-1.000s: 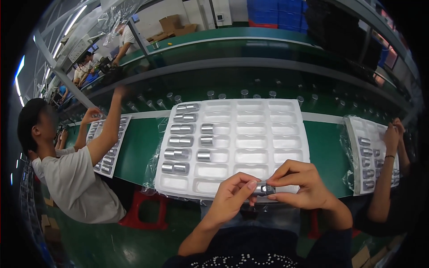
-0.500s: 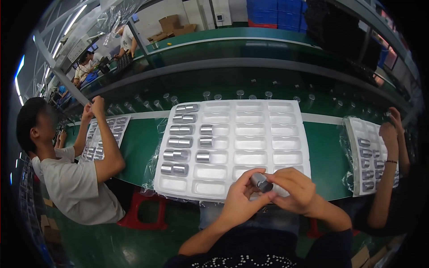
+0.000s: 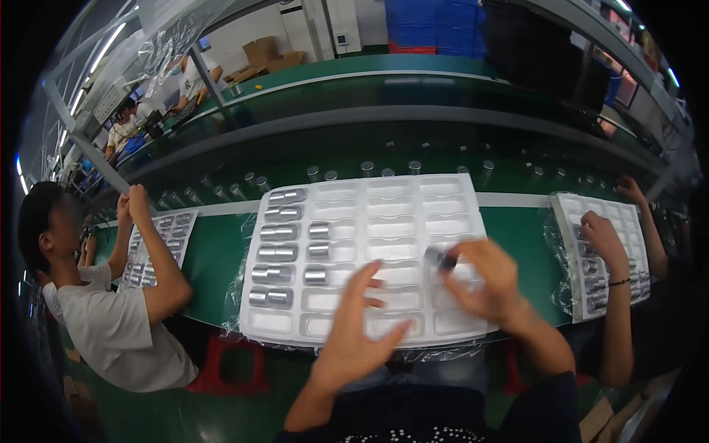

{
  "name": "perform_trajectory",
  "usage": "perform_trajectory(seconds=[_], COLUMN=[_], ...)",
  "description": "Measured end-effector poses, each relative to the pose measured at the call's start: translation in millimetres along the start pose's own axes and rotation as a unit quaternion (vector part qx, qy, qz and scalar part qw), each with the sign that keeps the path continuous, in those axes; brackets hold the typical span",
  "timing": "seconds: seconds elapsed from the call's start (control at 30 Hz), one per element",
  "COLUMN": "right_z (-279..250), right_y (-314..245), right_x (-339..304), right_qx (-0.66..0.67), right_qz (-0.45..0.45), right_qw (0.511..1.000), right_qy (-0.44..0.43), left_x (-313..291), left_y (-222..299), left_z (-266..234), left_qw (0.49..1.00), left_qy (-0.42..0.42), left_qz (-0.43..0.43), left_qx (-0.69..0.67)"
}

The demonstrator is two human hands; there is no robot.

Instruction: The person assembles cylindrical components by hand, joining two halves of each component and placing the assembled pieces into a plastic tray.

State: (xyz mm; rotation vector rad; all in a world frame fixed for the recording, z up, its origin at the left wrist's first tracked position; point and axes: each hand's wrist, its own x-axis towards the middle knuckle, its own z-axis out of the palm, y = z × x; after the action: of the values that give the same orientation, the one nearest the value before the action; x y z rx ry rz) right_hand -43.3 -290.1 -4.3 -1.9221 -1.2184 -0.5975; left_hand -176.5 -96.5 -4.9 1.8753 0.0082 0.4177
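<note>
My right hand [image 3: 489,282] pinches a small silver metal cylinder with a dark end [image 3: 437,258] above the right part of a white plastic tray [image 3: 388,209]. Fingers spread, my left hand [image 3: 360,336] hovers over the tray's near middle and holds nothing. Both hands are somewhat blurred. Silver cylinders [image 3: 278,232] lie on their sides in pairs down the tray's left column. Beside them, single cylinders [image 3: 319,230] occupy a few pockets of the second column.
Silver cylinders [image 3: 368,168] stand upright on the dark strip beyond the tray. On the left a co-worker [image 3: 111,310] sits at another tray [image 3: 190,220]; a person's arm [image 3: 619,325] reaches over a third tray [image 3: 578,204] at right. Clear plastic wrap [image 3: 240,273] edges my tray.
My hands have parted: the left let go of the cylinder and opened, while the right carried it up and away over the tray. The whole view has shifted slightly.
</note>
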Motion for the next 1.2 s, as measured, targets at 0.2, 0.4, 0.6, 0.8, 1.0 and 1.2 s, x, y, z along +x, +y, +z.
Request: perform_trajectory(seconds=[0.2,0.4,0.6,0.8,1.0,1.2], right_z=[-36.6,-29.6,-31.3,13.3,18.0,-0.6], right_y=[201.3,249.4,314.8,329.4,365.9,251.1], right_x=[7.9,21.7,57.1,80.5,75.5,94.8], right_qx=[-0.177,-0.209,-0.242,-0.25,-0.248,0.283], right_qz=[0.302,0.392,0.382,0.443,0.343,0.376], right_qw=[0.935,0.889,0.891,0.859,0.906,0.859], right_qy=[0.055,-0.11,-0.05,-0.055,-0.031,0.2], left_x=[20.2,23.7,32.1,16.2,-0.1,-1.7], left_y=[-39.4,-50.6,-49.8,-39.1,-49.1,-50.7], left_z=[-77.3,-86.8,-85.5,-74.1,-42.2,-27.5], left_qw=[0.905,0.928,0.924,0.984,0.952,0.869], left_qy=[-0.018,-0.005,-0.008,0.009,-0.067,-0.107], left_qz=[0.118,0.042,0.091,0.027,-0.106,-0.17], left_qx=[0.407,0.371,0.372,0.179,-0.28,-0.453])
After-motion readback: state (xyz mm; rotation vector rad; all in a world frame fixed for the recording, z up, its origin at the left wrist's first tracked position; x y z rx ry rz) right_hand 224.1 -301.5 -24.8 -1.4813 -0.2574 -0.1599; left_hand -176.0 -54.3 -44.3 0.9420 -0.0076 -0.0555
